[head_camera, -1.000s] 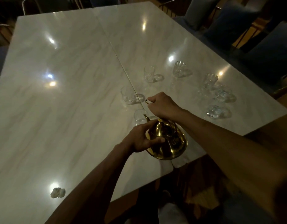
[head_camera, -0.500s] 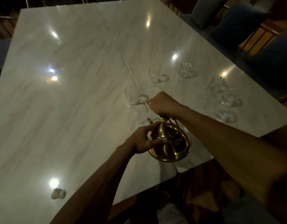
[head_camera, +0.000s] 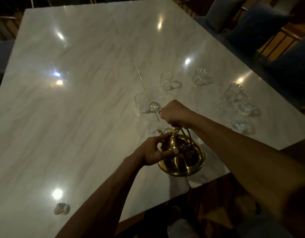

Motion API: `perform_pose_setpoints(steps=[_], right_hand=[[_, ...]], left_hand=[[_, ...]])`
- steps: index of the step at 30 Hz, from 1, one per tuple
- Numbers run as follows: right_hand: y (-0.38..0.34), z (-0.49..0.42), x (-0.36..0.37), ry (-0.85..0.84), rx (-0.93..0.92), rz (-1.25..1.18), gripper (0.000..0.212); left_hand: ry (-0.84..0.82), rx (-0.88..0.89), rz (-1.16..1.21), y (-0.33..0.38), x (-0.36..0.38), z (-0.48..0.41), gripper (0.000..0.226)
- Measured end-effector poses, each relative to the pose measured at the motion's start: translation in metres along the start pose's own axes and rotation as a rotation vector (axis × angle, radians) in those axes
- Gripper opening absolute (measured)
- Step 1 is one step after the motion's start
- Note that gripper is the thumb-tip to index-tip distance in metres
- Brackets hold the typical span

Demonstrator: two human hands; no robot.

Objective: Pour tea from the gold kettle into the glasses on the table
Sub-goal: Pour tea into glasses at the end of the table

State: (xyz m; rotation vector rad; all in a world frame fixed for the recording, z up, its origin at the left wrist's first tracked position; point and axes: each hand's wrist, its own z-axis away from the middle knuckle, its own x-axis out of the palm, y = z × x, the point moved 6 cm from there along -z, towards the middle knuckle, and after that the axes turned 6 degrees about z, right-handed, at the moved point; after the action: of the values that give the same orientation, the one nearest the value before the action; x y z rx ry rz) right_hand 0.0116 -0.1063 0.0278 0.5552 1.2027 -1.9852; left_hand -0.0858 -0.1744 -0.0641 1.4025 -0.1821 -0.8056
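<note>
The gold kettle (head_camera: pixel 183 158) hangs tilted above the near edge of the white marble table (head_camera: pixel 76 117), its spout pointing into the nearest clear glass (head_camera: pixel 155 127). My right hand (head_camera: pixel 175 112) grips the kettle's top handle. Against the lid and the kettle's left side rests my left hand (head_camera: pixel 156 151), fingers spread over the metal. Several other clear glasses stand beyond, among them one left of the seam (head_camera: pixel 141 102), one behind it (head_camera: pixel 166 80) and one farther right (head_camera: pixel 199 76). More glasses (head_camera: pixel 233 91) cluster at the right.
A small crumpled white wad (head_camera: pixel 61 209) lies near the table's front left edge. Blue upholstered chairs (head_camera: pixel 258 26) line the far right side. A thin seam (head_camera: pixel 136 69) runs down the tabletop. Dark wooden floor shows below the near edge.
The kettle and both hands have kept their hold and pose over the nearest glass. The view has shifted slightly.
</note>
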Motion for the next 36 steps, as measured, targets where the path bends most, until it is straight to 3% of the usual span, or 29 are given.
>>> perform_pose_setpoints(steps=[28,36], right_hand=[[-0.004,-0.005,-0.002,-0.063,0.111,-0.032,0.029],[-0.004,-0.002,-0.004,-0.041,0.150,-0.059,0.025]], left_hand=[[-0.019,-0.042,0.010,0.001,-0.007,-0.002,0.073],[-0.030,-0.042,0.011,0.000,-0.006,-0.002,0.075]])
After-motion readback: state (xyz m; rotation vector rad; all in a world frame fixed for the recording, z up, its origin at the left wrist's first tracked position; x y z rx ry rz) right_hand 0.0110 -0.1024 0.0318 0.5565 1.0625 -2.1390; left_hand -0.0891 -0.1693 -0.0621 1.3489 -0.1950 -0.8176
